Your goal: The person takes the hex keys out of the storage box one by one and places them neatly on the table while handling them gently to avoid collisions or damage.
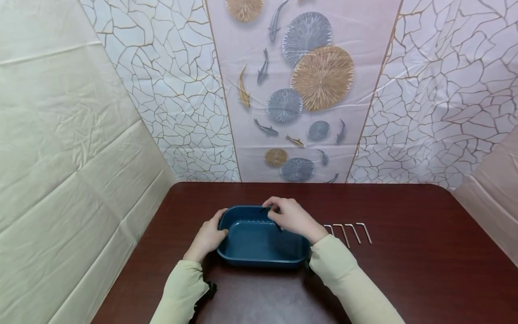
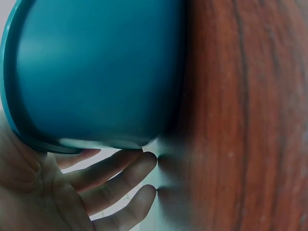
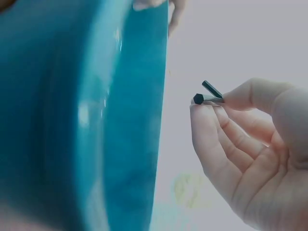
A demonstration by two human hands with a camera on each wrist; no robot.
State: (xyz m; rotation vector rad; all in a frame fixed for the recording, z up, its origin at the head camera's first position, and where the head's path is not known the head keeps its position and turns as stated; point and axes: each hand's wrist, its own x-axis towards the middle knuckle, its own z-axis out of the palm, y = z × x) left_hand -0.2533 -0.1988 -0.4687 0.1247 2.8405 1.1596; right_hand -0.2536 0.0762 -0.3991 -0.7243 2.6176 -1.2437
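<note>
A dark blue rectangular plastic basin [image 1: 263, 261] with rounded corners stands on the table. My left hand [image 1: 208, 236] grips its left end, the thumb over the rim and the fingers along the outer wall [image 2: 101, 72]. Above the basin's back right part, my right hand [image 1: 291, 218] pinches a dark L-shaped hex key [image 3: 198, 99] between thumb and fingertips. One hexagonal end of it faces the right wrist camera. In the head view the fingers cover most of this key.
Several silver L-shaped hex keys [image 1: 358, 234] lie in a row on the dark red-brown table [image 1: 425, 270], right of the basin. The right forearm partly hides the nearest ones. A patterned cloth [image 1: 194, 112] hangs behind the table's back edge.
</note>
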